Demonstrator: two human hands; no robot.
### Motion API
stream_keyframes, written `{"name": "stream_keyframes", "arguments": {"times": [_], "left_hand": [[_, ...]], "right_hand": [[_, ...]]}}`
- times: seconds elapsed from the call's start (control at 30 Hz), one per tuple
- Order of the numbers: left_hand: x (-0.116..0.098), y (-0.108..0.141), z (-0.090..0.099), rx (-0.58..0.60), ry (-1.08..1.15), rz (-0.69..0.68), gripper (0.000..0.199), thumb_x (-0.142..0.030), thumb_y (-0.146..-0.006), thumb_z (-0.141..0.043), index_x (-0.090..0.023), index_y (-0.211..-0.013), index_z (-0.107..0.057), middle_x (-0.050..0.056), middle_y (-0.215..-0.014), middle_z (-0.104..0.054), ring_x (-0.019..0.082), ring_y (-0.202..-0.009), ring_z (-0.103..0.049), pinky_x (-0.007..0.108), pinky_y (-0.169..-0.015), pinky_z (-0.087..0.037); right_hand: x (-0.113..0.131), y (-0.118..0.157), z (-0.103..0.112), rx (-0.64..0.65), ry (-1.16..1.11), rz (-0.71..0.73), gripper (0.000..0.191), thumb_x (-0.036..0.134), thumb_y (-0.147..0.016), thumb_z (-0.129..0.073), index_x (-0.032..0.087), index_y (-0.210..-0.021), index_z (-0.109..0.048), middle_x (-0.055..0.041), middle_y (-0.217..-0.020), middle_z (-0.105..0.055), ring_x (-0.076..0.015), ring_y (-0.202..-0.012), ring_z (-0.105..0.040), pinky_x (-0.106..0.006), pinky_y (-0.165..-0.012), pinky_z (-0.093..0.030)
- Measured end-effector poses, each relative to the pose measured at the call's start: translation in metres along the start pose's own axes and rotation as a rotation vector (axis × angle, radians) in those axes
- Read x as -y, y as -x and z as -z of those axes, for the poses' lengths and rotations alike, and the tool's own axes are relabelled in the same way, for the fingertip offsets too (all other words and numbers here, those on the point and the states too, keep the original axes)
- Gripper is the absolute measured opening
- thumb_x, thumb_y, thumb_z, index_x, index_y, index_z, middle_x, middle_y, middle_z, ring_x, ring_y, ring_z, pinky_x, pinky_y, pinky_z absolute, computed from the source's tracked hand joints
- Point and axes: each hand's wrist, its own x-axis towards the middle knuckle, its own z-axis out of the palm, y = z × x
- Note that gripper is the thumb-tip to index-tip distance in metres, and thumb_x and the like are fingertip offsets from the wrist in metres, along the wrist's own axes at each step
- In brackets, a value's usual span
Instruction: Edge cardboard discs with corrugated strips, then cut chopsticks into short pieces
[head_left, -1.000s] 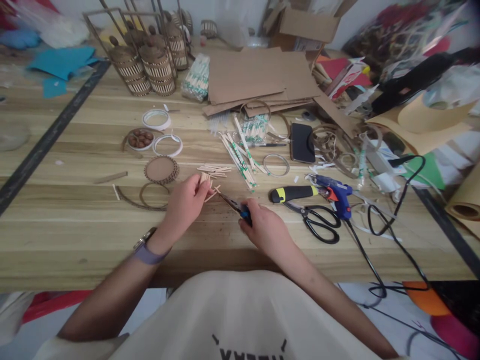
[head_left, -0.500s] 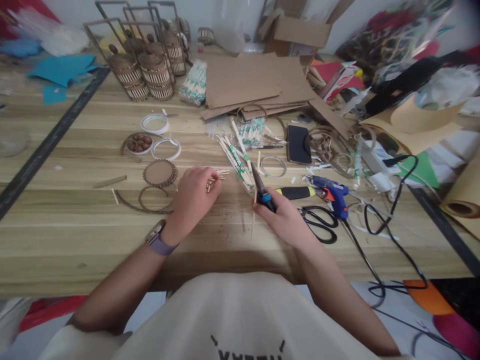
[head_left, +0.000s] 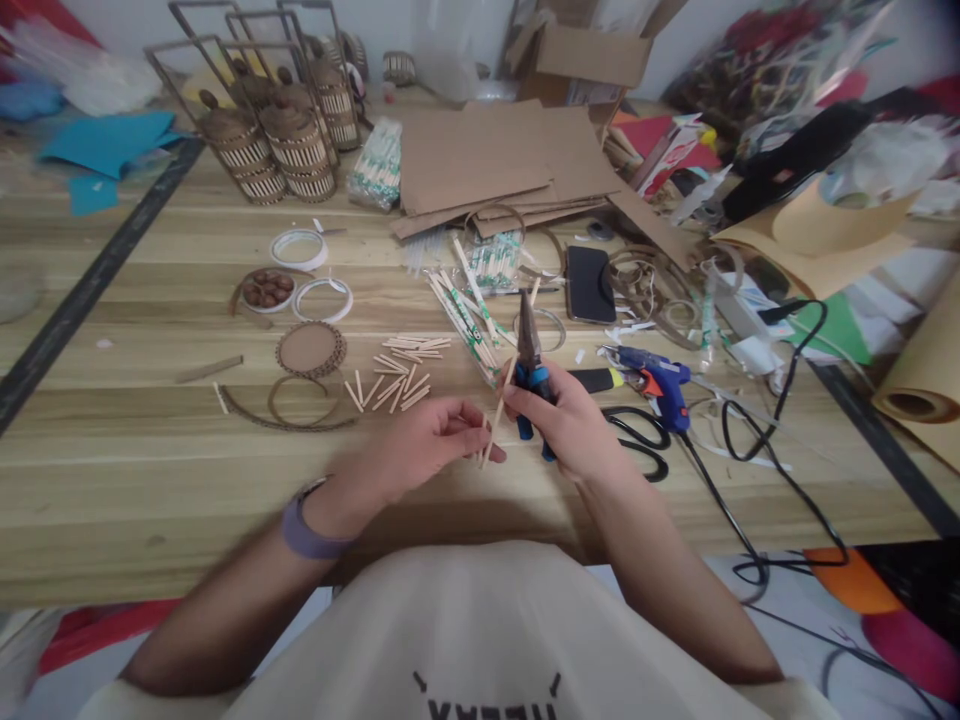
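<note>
My right hand (head_left: 574, 425) is closed round blue-handled pliers (head_left: 529, 345), whose jaws point up and away. Its thumb also presses a thin wooden stick (head_left: 501, 405) that slants down to my left hand (head_left: 427, 440). The fingers of my left hand close on the stick's lower end, beside what looks like a short stick piece. Just beyond the left hand lies a loose pile of short cut sticks (head_left: 405, 372). Paper-wrapped sticks (head_left: 466, 315) lie farther back, between the hands. A round cardboard disc with a braided rim (head_left: 311, 348) sits left of the pile.
On the right lie black-handled scissors (head_left: 637, 430), a blue glue gun (head_left: 660, 385) with its cable, and a phone (head_left: 589, 285). Cardboard sheets (head_left: 480, 160) and small lantern-like baskets (head_left: 296, 150) stand at the back. Tape rolls (head_left: 298, 250) and a bowl of brown beads (head_left: 268, 290) are left.
My left hand has come from the cut-stick pile toward me and rightward to the stick, uncovering the pile. The pliers have turned more upright in my right hand.
</note>
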Motion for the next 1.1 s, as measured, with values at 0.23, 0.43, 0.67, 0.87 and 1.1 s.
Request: {"name": "stream_keyframes", "arguments": {"times": [0.23,0.43,0.67,0.87,1.1], "left_hand": [[0.007,0.001,-0.007,-0.013,0.094,0.003,0.019,-0.036,-0.086,-0.063,-0.019,-0.089,-0.071,0.003,-0.085,-0.076,0.020,-0.087,-0.067,0.030,-0.081,-0.044],[0.004,0.002,-0.006,-0.216,0.291,0.003,0.024,-0.042,-0.080,-0.072,-0.019,-0.078,-0.070,0.002,-0.077,-0.072,0.016,-0.076,-0.062,0.028,-0.076,-0.046],[0.011,-0.003,-0.010,-0.243,0.542,0.041,0.031,-0.042,-0.070,-0.081,-0.015,-0.082,-0.070,0.002,-0.071,-0.069,0.014,-0.067,-0.062,0.027,-0.068,-0.048],[0.013,0.000,-0.017,-0.233,0.505,-0.012,0.021,-0.034,-0.072,-0.078,-0.017,-0.077,-0.068,0.002,-0.073,-0.070,0.016,-0.072,-0.064,0.028,-0.074,-0.049],[0.000,0.011,-0.004,-0.301,0.232,0.017,0.021,-0.038,-0.078,-0.071,-0.019,-0.086,-0.071,0.002,-0.076,-0.073,0.019,-0.082,-0.065,0.032,-0.082,-0.047]], "right_hand": [[-0.005,-0.003,-0.006,0.014,0.010,0.019,0.022,0.040,-0.078,-0.065,0.021,-0.081,-0.053,0.0050,-0.068,-0.050,-0.0127,-0.063,-0.046,-0.027,-0.062,-0.039],[-0.008,0.006,-0.006,-0.037,0.260,0.069,0.040,0.044,-0.075,-0.073,0.022,-0.104,-0.057,-0.0019,-0.093,-0.066,-0.0164,-0.074,-0.058,-0.032,-0.073,-0.047],[-0.021,0.017,-0.014,0.020,0.564,0.333,0.051,0.029,-0.069,-0.083,0.024,-0.113,-0.058,-0.0064,-0.106,-0.064,-0.0264,-0.102,-0.061,-0.039,-0.086,-0.050],[-0.024,0.016,-0.015,0.016,0.555,0.333,0.052,0.032,-0.070,-0.082,0.023,-0.115,-0.057,-0.0071,-0.105,-0.063,-0.0265,-0.100,-0.061,-0.039,-0.086,-0.049],[-0.001,0.031,0.011,0.285,0.357,-0.112,0.022,0.038,-0.082,-0.065,0.020,-0.092,-0.061,-0.0009,-0.083,-0.061,-0.0165,-0.076,-0.055,-0.029,-0.071,-0.045]]}}
